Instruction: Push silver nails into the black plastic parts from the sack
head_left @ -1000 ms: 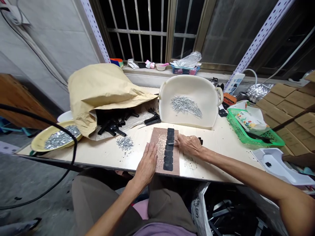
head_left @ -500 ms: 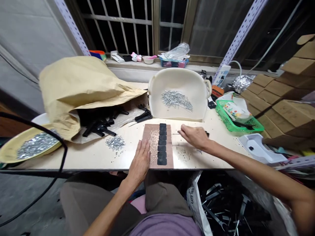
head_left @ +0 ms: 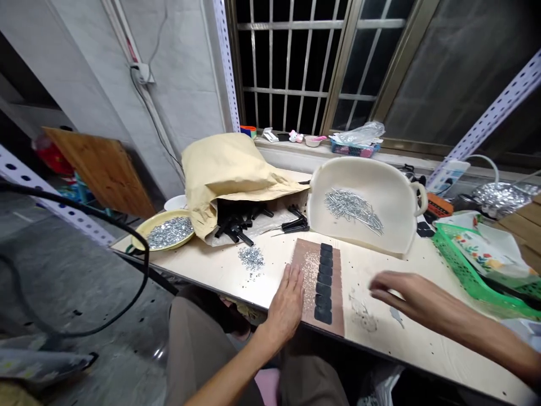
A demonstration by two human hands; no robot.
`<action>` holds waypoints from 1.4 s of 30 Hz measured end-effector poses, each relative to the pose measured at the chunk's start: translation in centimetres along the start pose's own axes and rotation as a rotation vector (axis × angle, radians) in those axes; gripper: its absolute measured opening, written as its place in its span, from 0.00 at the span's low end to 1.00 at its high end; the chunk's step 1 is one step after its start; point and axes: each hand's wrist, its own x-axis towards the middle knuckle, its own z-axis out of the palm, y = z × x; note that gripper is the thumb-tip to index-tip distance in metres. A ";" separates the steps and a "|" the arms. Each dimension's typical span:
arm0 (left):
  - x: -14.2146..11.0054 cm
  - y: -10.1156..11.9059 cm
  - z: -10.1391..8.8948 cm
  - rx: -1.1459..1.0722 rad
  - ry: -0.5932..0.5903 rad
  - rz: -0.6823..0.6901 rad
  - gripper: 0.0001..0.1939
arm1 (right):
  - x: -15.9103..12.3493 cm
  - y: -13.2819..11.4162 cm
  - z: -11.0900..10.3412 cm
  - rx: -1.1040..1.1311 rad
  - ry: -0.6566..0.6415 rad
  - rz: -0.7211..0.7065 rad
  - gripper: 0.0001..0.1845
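Note:
My left hand [head_left: 287, 299] lies flat on the left edge of a brown board [head_left: 337, 316], fingers stretched out. Along the board runs a column of several black rounded pads [head_left: 323, 279], beside a patch of small pale specks [head_left: 311, 268]. Over the table right of the board is my right hand [head_left: 401, 290], slightly blurred, its thumb apart from the fingers and nothing visible between them. Just below it, a small grey flat piece [head_left: 397, 317] shows on the table. A pile of small metal pieces [head_left: 251, 258] lies left of the board.
Behind the board stands a cream basin [head_left: 359, 239] holding metal pins [head_left: 353, 208]. A paper sack [head_left: 236, 169] spills black parts [head_left: 236, 225], near black-handled tools [head_left: 296, 224]. A yellow bowl [head_left: 143, 228] of metal bits is left; a green basket [head_left: 460, 270] stands right.
My view has swung left. The thin-shafted tool with a dark end in my right hand is no longer visible there, and its fingers have loosened. My left hand stays on the board.

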 end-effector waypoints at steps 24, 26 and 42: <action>2.7 -13.5 -4.6 0.050 -0.035 -0.286 0.13 | 27.5 -5.4 10.1 -0.182 0.039 -0.286 0.12; 3.0 -13.6 -4.2 0.081 -0.080 -0.223 0.12 | 27.4 -5.8 10.5 -0.144 0.063 -0.287 0.12; 4.6 -11.8 -5.8 -0.857 0.153 -0.639 0.06 | 18.9 -8.7 5.0 0.314 0.418 -0.188 0.16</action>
